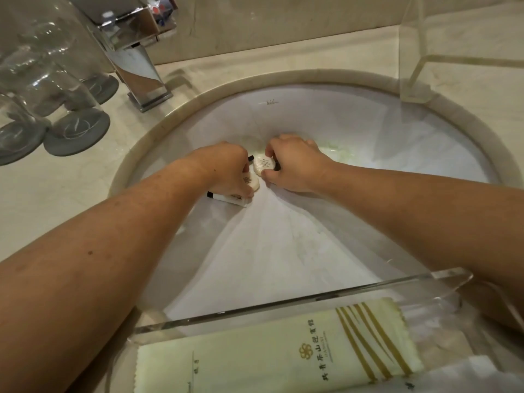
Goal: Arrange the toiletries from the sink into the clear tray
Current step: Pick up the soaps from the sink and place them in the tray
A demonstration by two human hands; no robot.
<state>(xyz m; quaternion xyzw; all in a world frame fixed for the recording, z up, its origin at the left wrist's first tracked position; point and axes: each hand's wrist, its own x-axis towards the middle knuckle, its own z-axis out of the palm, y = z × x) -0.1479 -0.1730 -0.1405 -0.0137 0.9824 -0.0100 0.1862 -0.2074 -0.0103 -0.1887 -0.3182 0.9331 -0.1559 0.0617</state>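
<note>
Both my hands reach into the white sink (368,143). My left hand (224,168) is closed on small white bottles (226,198) with black caps, one cap sticking out to the left below my palm. My right hand (295,163) pinches a round wrapped soap (264,163) between thumb and fingers, just right of the bottles. The clear tray (283,307) stands at the near rim of the sink and holds a pale green sachet (283,355) with gold stripes. More pale items lie blurred in the basin behind my right hand.
A chrome tap (136,61) stands at the back left. Upturned drinking glasses (51,89) on grey coasters fill the counter's left side. A second clear acrylic stand (419,66) sits on the counter at the back right.
</note>
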